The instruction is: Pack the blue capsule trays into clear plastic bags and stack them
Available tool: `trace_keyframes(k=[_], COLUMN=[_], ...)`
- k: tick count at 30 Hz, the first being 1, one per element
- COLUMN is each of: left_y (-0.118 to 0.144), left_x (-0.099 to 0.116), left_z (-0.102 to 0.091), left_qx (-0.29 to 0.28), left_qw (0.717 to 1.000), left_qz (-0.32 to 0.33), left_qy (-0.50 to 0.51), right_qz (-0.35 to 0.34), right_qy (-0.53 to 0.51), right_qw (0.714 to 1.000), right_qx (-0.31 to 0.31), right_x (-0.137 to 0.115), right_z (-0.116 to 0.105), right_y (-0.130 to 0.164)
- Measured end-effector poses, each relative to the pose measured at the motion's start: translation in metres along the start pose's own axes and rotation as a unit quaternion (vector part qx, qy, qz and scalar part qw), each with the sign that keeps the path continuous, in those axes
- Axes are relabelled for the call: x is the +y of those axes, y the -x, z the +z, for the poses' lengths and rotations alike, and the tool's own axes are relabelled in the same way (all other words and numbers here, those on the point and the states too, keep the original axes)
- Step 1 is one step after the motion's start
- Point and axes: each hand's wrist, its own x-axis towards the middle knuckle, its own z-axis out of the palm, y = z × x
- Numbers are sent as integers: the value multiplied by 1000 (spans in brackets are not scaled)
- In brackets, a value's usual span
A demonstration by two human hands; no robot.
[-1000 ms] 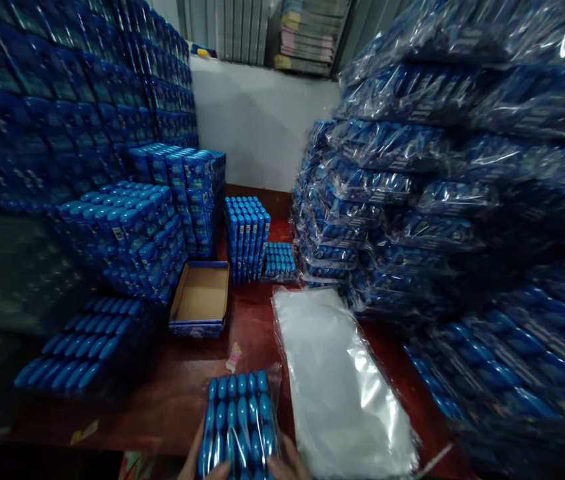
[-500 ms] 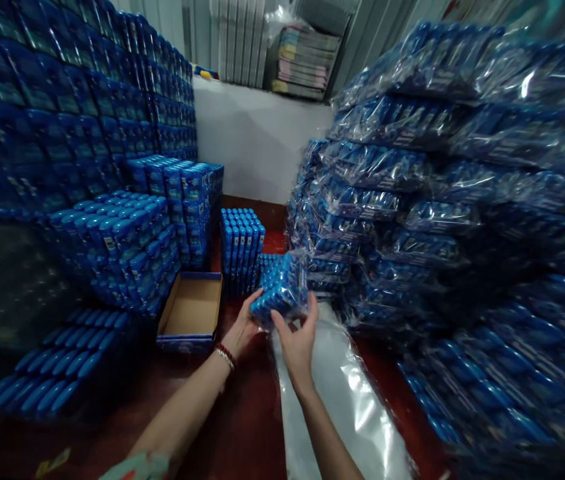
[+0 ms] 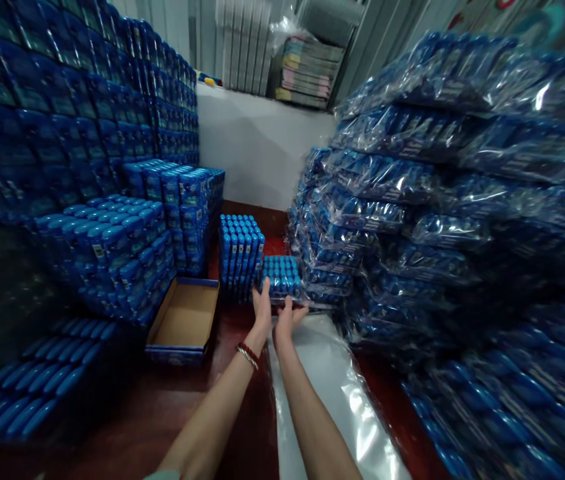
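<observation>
A clear-bagged pack of blue tubes (image 3: 282,275) lies flat on a low stack at the far end of the red table. My left hand (image 3: 262,308) rests against its near left corner with the fingers pointing up along the side. My right hand (image 3: 289,316) is under its near edge, fingers spread. Both arms are stretched far forward. A red bead bracelet (image 3: 247,353) is on my left wrist. An upright block of blue tubes (image 3: 239,257) stands just left of the pack.
An open cardboard tray (image 3: 185,321) lies to the left. A pile of clear plastic bags (image 3: 342,400) lies under my right arm. Tall stacks of bagged packs (image 3: 412,220) wall the right; blue boxes (image 3: 112,247) and walls of cartons fill the left.
The bagged pack went from near my body, up and forward in both hands, and now lies flat on the low stack at the far end. My arms have stretched out.
</observation>
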Motion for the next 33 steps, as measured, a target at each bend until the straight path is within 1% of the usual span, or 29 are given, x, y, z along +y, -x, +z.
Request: trace_keyframes(k=[3,7,11,15,18,20,21,22,23,24,25,27,29,30,31,32,33], left_y=[6,-3,-14,-18,-7,11,22,34,46,56,65,75,78,79,81,83,86], left_x=[-14,-16,-14,-12,-9,-8,-6,-3,2,10,21,53,93,112,130,144,155], left_z=[-6,-6,5,16,11,1,-6,-14,-22,-30,-37,-48,-60,-68,-77,-88,-100], left_qx=[47,78,90,78,64,61,59,54,49,43,40,53,78,87,98,111,125], left_qw=[998,994,992,992,992,992,991,989,984,974,959,929,908,894,878,859,839], left_qz=[41,58,46,24,28,39,53,81,121,175,234,323,373,397,419,437,448], left_qy=[-27,-58,-78,-94,-102,-103,-105,-110,-121,-136,-153,-171,-176,-189,-211,-242,-282], right_qz=[43,85,103,108,94,78,67,54,37,16,-8,-56,-102,-121,-135,-143,-151], right_qy=[7,24,46,64,54,35,24,13,3,-6,-14,-27,-48,-62,-67,-60,-42], right_qw=[999,996,993,992,994,996,997,998,999,999,999,997,992,987,978,965,949], right_qx=[7,17,35,30,14,-3,-12,-21,-28,-33,-36,-37,-54,-87,-143,-211,-275], right_x=[16,23,19,13,10,6,4,0,-5,-12,-22,-48,-80,-94,-107,-117,-124], right_z=[7,15,20,23,23,22,21,21,20,20,21,23,28,30,33,36,40], right_y=[1,-9,-27,-40,-36,-26,-19,-11,-4,2,8,14,14,14,13,13,13])
